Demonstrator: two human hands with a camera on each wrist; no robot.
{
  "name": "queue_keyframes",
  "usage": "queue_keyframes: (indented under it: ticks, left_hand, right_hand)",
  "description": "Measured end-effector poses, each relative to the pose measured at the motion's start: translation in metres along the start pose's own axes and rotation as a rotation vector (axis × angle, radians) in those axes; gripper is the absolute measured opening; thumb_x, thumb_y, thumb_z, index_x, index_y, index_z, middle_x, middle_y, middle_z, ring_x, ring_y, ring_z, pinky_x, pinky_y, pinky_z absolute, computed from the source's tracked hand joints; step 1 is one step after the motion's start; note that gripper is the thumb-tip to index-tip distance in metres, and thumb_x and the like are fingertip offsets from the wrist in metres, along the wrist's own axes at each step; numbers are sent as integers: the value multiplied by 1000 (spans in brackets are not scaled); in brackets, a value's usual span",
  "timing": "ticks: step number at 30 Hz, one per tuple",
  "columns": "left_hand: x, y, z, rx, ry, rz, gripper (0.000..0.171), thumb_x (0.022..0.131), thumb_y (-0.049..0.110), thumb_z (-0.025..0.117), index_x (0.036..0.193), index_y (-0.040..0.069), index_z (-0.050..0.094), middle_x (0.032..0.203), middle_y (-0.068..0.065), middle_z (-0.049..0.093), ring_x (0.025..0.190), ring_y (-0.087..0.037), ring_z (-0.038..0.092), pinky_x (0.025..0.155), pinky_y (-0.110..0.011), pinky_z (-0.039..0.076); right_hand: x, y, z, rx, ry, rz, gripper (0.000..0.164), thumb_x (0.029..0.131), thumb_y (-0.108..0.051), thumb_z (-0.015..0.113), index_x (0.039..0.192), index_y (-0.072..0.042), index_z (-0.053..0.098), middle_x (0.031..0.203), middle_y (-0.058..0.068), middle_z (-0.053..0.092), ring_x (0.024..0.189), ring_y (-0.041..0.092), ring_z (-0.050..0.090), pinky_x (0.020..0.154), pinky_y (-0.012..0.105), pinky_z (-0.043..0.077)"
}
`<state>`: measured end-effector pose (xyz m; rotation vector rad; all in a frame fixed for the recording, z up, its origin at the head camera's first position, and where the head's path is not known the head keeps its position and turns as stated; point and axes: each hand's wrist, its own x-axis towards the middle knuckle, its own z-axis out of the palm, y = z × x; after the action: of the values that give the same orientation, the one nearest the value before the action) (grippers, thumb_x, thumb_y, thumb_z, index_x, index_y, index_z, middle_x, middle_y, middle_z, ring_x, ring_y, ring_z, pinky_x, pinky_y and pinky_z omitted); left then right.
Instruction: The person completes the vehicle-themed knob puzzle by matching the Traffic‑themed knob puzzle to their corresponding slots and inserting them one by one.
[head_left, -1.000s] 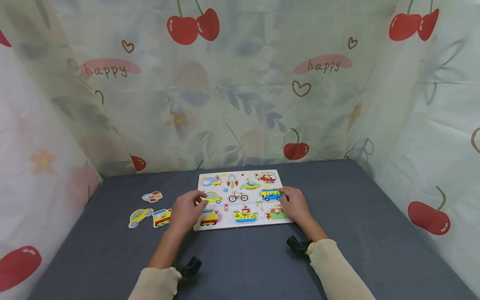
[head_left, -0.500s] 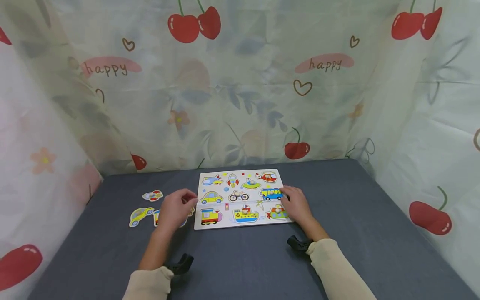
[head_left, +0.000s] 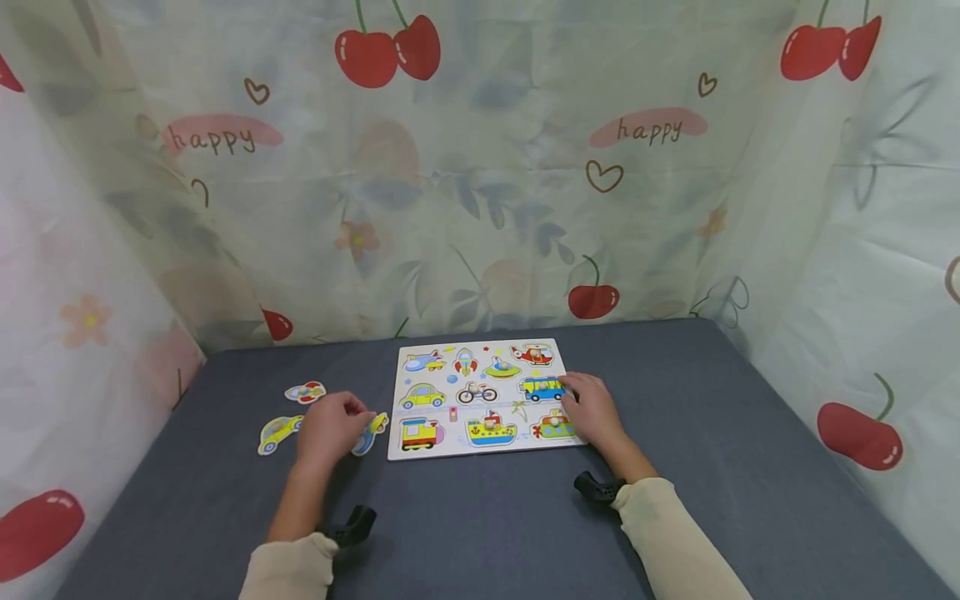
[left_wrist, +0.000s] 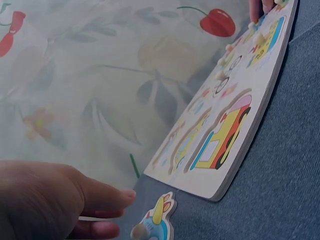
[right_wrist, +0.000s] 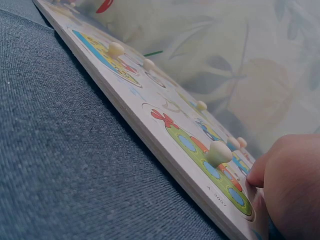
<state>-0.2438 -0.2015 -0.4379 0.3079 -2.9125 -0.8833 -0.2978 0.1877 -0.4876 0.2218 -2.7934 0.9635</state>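
Observation:
A wooden peg puzzle board with vehicle pictures lies mid-table. Knobbed pieces sit in it, among them a bus, a boat and a submarine; the train picture shows a bare recess. Left of the board my left hand hovers low, fingers loosely bent and holding nothing visible. An airplane piece with a round knob lies just beyond its fingertips in the left wrist view. My right hand rests at the board's right edge, fingertips touching the surface by the bus.
Farther left lie a yellow car piece and a rocket piece. Dark cloth covers the table, and a printed curtain hangs behind and at both sides. Each wrist wears a black camera mount.
My left hand has moved left off the board, past the airplane piece, which shows more fully now. It covers the loose train piece seen earlier. The right hand stays put.

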Motion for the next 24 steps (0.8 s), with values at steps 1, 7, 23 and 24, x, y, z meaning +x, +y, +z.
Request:
queue_keyframes:
  ticks: [1, 7, 23, 24]
  left_hand:
    - [0, -2, 0, 7, -6, -3, 20, 86, 25, 73, 88, 6, 68, 80, -6, 62, 73, -23, 54, 66, -40, 43]
    - [-1, -10, -4, 64, -25, 2, 24, 83, 28, 76, 85, 6, 68, 78, -6, 62, 71, -23, 54, 65, -40, 43]
    - [-2, -10, -5, 158, -100, -19, 26, 81, 32, 76, 81, 8, 66, 72, -4, 59, 67, -22, 53, 61, -39, 42]
    - [-1, -11, -5, 163, -101, -17, 26, 81, 32, 75, 81, 8, 66, 72, -4, 59, 67, -22, 53, 61, -39, 42]
  right_hand:
    - [0, 0, 0, 2, 1, -1, 38, 94, -9, 56, 131, 1, 59, 138, 19, 52, 133, 37, 38, 107, 53, 28]
    - [0, 0, 0, 5, 1, -1, 39, 94, -9, 56, 131, 1, 59, 138, 19, 52, 133, 37, 38, 107, 53, 28]
    - [-2, -4, -2, 2, 3, -3, 38, 94, -9, 56, 131, 1, 59, 137, 19, 53, 132, 37, 39, 107, 53, 28]
    - [-2, -4, -2, 2, 4, -5, 38, 94, -9, 56, 130, 1, 59, 137, 19, 53, 132, 37, 39, 107, 53, 29]
